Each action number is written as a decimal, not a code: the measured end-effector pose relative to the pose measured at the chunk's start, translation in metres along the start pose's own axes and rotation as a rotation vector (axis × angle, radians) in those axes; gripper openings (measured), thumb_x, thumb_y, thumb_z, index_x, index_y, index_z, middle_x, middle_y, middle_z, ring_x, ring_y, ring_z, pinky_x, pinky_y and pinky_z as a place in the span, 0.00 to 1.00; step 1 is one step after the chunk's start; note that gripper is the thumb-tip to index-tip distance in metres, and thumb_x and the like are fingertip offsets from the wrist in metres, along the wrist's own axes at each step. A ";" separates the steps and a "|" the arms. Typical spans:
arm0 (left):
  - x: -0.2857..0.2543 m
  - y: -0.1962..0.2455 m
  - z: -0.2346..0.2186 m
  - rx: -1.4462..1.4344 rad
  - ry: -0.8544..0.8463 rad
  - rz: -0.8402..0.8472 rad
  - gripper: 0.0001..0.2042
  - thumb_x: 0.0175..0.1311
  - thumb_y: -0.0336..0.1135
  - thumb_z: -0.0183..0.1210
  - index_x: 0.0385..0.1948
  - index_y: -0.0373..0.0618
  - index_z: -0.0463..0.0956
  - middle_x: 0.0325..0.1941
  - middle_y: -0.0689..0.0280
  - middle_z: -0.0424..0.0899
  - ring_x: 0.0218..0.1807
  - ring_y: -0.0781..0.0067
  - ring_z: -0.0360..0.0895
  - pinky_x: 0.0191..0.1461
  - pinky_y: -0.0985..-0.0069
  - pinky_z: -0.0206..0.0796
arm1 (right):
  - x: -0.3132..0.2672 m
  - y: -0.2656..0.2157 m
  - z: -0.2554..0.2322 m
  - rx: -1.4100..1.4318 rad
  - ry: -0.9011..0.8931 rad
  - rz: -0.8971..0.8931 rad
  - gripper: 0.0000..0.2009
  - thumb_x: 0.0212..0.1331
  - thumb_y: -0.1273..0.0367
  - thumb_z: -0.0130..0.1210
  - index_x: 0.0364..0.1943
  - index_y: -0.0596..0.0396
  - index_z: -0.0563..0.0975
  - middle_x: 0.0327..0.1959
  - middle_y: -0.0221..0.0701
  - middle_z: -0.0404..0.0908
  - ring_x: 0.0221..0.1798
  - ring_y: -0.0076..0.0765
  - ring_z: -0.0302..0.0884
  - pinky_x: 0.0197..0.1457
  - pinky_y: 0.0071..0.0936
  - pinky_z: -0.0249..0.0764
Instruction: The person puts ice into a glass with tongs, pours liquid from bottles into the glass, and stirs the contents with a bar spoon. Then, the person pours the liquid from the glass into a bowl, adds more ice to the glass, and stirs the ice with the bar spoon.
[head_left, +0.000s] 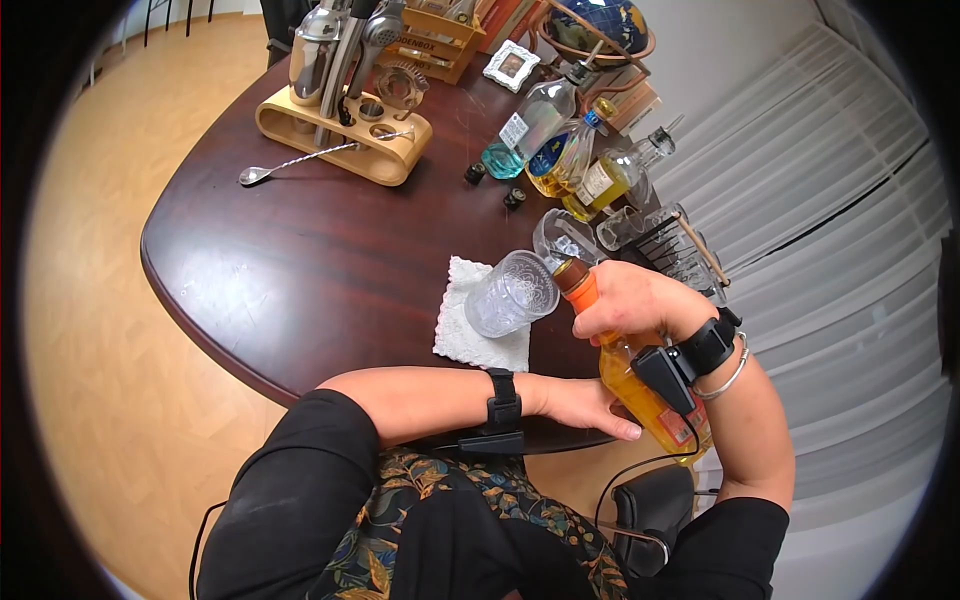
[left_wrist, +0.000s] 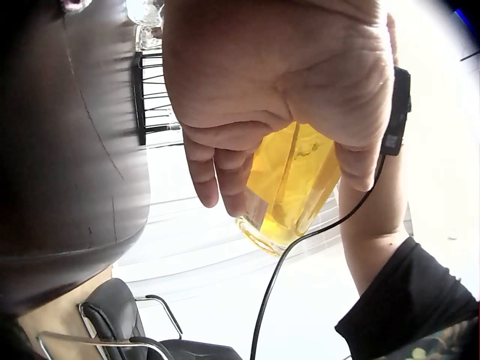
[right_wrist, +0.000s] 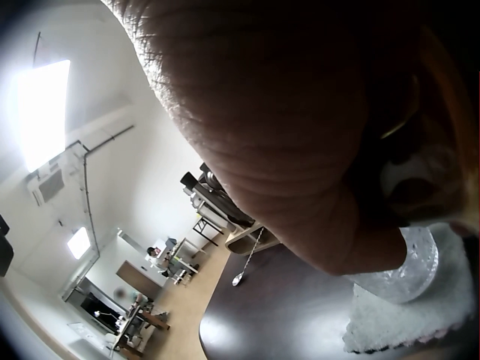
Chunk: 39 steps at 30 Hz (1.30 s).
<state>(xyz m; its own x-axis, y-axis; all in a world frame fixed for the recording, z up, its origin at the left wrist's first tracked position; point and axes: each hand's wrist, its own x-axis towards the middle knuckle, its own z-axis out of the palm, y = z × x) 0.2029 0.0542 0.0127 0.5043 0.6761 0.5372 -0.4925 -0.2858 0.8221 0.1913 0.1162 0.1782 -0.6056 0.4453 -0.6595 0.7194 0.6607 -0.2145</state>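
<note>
An amber-yellow bottle (head_left: pixel 640 395) with an orange neck and a dark top is tilted, its top end near the textured glass (head_left: pixel 505 295). The right hand (head_left: pixel 640 302) grips its neck from above. Against the bottle's lower body is the left hand (head_left: pixel 585 405); in the left wrist view the left hand (left_wrist: pixel 277 90) has fingers on one side of the yellow bottle (left_wrist: pixel 289 187) and the thumb on the other. The glass, with clear pieces inside, rests on a white cloth (head_left: pixel 460 335). The right hand (right_wrist: pixel 277 150) fills much of the right wrist view, hiding most of the bottle.
Several bottles (head_left: pixel 610 180) stand toward the back right, near a clear container (head_left: pixel 565 235) and a dark rack (head_left: pixel 680 250) with glassware. A wooden stand (head_left: pixel 395 160) holds bar tools, a long spoon (head_left: pixel 255 175) leaning on it. Behind the table's near edge is a black chair (head_left: pixel 650 500).
</note>
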 end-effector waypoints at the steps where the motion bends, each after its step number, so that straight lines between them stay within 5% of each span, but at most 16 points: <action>1: 0.000 0.000 0.000 0.003 0.003 -0.002 0.32 0.62 0.51 0.62 0.61 0.38 0.65 0.55 0.63 0.74 0.54 0.72 0.69 0.60 0.72 0.64 | 0.001 0.000 0.000 0.000 -0.006 -0.001 0.10 0.42 0.68 0.61 0.26 0.61 0.77 0.22 0.33 0.80 0.25 0.30 0.78 0.31 0.27 0.74; 39: -0.001 0.002 -0.005 0.004 -0.060 -0.055 0.36 0.59 0.49 0.64 0.64 0.37 0.60 0.63 0.55 0.69 0.61 0.64 0.68 0.65 0.67 0.62 | 0.005 -0.009 0.002 -0.015 -0.038 0.061 0.09 0.42 0.69 0.61 0.24 0.61 0.77 0.22 0.32 0.80 0.25 0.30 0.78 0.31 0.26 0.75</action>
<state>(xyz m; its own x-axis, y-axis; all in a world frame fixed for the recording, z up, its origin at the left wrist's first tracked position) 0.1980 0.0564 0.0135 0.5721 0.6488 0.5017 -0.4599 -0.2527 0.8512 0.1825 0.1115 0.1756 -0.5475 0.4616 -0.6980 0.7488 0.6425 -0.1625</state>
